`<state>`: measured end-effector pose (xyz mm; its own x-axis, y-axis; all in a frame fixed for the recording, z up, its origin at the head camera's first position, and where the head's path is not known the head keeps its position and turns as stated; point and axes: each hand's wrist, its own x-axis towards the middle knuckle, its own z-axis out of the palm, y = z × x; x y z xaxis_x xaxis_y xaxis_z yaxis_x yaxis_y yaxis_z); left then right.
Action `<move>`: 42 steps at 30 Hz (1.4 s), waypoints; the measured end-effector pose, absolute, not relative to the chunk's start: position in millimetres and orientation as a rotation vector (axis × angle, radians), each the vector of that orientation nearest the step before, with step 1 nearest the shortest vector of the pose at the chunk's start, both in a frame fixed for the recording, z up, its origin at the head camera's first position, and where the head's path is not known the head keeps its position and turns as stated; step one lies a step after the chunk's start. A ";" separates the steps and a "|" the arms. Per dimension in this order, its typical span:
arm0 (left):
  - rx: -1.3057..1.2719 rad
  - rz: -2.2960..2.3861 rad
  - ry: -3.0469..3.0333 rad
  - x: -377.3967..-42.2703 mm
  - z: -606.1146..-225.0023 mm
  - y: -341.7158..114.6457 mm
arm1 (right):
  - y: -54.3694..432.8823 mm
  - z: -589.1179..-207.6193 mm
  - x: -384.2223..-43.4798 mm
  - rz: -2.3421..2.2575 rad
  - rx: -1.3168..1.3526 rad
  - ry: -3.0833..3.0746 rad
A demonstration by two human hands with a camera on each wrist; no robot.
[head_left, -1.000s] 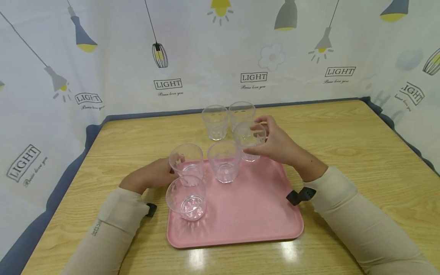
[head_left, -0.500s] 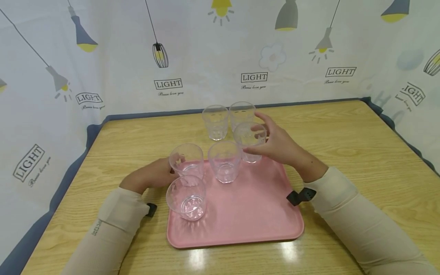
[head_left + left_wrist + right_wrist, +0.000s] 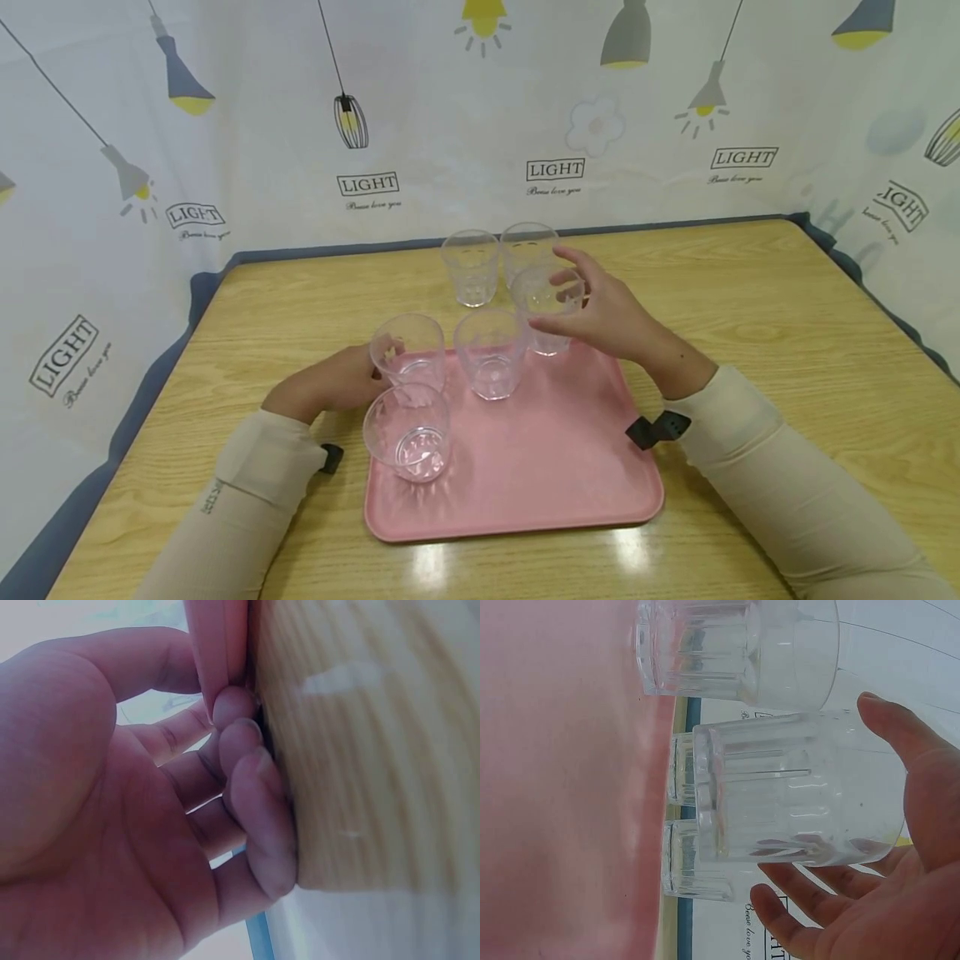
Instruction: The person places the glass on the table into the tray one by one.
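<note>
At the back left edge of a pink tray (image 3: 555,458), my left hand (image 3: 339,379) sits low. In the left wrist view its curled fingertips and thumb grip the tray rim (image 3: 219,645). My right hand (image 3: 611,308) holds a clear plastic cup (image 3: 780,795) near the tray's back right corner, thumb on one side and fingers behind it. The right wrist view has this cup slightly tilted, its base higher than the tray surface. Three more clear cups stand on the tray: a front left cup (image 3: 420,454), a back left cup (image 3: 418,367) and a middle cup (image 3: 491,375).
Behind the tray, two clear cups stand side by side on the wooden table (image 3: 750,333): a left one (image 3: 472,279) and a right one (image 3: 521,250). A white curtain (image 3: 465,100) printed with lamps hangs along the table's back edge.
My right index finger has spread a little away from the cup rim, and the held cup has shifted very slightly. The left hand, tray and other cups stay in place.
</note>
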<state>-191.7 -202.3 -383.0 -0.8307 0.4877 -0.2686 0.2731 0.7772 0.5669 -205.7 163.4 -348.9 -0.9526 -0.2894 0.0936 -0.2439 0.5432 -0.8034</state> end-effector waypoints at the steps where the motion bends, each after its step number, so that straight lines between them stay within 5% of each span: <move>1: 0.574 0.732 2.566 -191.4 -383.1 -202.2 | 163.0 -348.6 -205.3 -1.402 -0.472 2.726; 42: 0.577 0.747 2.554 -194.2 -385.9 -203.3 | 160.3 -319.1 -184.0 -1.571 -0.564 2.828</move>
<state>-194.2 -203.3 -385.9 -0.8276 0.4920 -0.2704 0.2689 0.7701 0.5785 -184.0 160.3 -319.1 -0.9313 -0.2264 0.2852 -0.3618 0.4859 -0.7956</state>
